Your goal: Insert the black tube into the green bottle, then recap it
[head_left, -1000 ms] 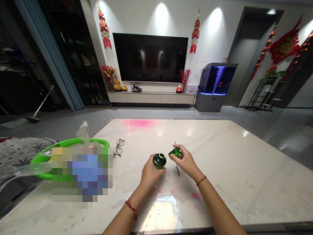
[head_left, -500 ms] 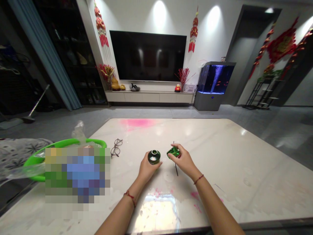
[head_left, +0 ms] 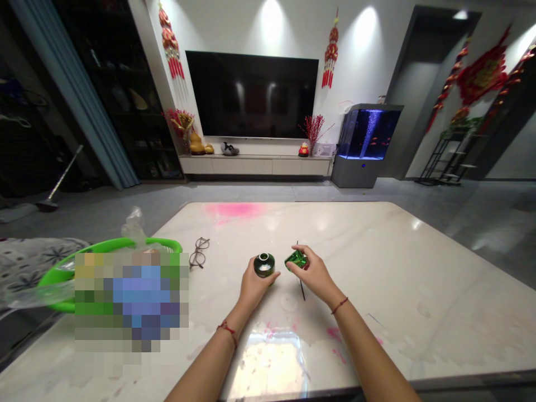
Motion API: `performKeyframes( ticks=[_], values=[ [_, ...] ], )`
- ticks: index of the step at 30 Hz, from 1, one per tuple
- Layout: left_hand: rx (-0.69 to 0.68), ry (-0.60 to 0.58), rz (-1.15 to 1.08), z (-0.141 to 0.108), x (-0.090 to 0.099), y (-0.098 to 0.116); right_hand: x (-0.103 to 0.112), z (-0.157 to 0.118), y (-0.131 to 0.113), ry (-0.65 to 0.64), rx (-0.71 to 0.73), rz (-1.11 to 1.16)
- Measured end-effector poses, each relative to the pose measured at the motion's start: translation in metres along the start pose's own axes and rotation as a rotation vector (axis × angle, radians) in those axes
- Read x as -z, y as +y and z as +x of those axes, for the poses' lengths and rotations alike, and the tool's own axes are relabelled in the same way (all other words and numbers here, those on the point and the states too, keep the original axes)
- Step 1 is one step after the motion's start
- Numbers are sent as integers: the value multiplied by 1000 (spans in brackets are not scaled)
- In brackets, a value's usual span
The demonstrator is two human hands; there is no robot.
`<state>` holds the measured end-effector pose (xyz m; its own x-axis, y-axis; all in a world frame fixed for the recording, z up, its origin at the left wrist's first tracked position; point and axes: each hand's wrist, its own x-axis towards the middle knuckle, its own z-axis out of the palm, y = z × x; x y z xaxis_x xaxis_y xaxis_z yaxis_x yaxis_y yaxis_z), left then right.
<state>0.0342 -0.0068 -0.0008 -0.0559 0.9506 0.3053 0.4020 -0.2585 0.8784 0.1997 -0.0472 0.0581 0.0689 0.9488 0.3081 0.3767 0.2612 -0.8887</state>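
Note:
My left hand [head_left: 254, 287] is wrapped around a dark green glass bottle [head_left: 264, 267], its pale-rimmed mouth uncovered and facing up. Just to the right, my right hand [head_left: 313, 271] pinches a shiny, faceted green bottle stopper [head_left: 295, 259] between thumb and fingers, tilted and apart from the bottle. A thin dark stick [head_left: 302, 290] shows above and below my right fingers; whether it lies on the table or is held, I cannot tell. Part of the stopper is covered by my fingers.
Folded eyeglasses [head_left: 198, 257] lie on the pale marble table [head_left: 402, 312] left of my hands. Farther left stands a green basket [head_left: 170, 244] with plastic bags, partly blurred out. Pink stains mark the tabletop. A television [head_left: 253, 95] and a fish tank [head_left: 366, 137] are beyond.
Both hands stay almost in place, still holding the bottle and the stopper. My left wrist and forearm have shifted slightly to the right, and the stopper has moved a touch left.

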Motion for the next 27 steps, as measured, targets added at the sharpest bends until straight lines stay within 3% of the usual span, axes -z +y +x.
performKeyframes(
  ticks=[4, 13, 19, 21, 24, 27],
  values=[
    [23, 39, -2, 1, -3, 1, 0, 1, 1, 5, -2, 2],
    [79, -43, 38, 3, -1, 3, 0, -1, 3, -1, 1, 12],
    [199, -45, -14, 0, 16, 12, 0, -6, 11, 28, -34, 29],
    [137, 22, 56, -7, 23, 23, -2, -8, 16, 36, -52, 76],
    [-104, 162, 172, -21, 29, 43, -7, -9, 20, 17, -115, 227],
    [-257, 85, 216, -35, 25, 58, -10, -11, 19, -23, -208, 396]
  ],
)
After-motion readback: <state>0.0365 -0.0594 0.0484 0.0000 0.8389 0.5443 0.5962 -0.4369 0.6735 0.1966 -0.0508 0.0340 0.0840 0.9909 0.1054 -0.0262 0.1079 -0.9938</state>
